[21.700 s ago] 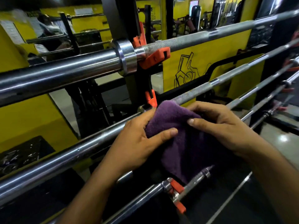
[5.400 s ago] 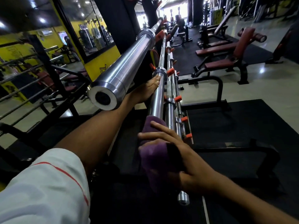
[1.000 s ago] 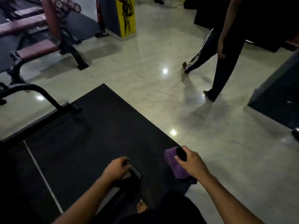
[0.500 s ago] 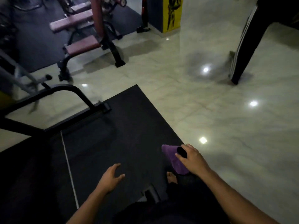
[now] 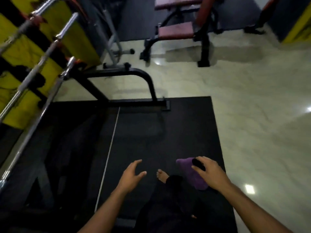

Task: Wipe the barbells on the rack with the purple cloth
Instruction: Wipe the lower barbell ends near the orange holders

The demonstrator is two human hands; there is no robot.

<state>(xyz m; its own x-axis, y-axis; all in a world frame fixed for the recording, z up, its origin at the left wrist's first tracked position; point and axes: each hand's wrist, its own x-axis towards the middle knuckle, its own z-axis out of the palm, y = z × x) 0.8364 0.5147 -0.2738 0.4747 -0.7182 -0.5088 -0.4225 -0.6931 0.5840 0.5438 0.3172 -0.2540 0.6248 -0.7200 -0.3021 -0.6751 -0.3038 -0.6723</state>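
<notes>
The right hand [image 5: 211, 173] grips the purple cloth [image 5: 191, 174] together with a small black object [image 5: 198, 164], at 5 o'clock over the black mat [image 5: 168, 132]. The left hand [image 5: 131, 176] is empty, fingers loosely spread, at 6 o'clock. The barbells [image 5: 33, 74] lie on the rack at 9 to 10 o'clock, well apart from both hands.

Purple cloth [image 5: 191, 174] bunched, hanging low right; steel barbells [image 5: 36, 73] racked upper left, blurred.

No legible text — labels, signs unreadable.
</notes>
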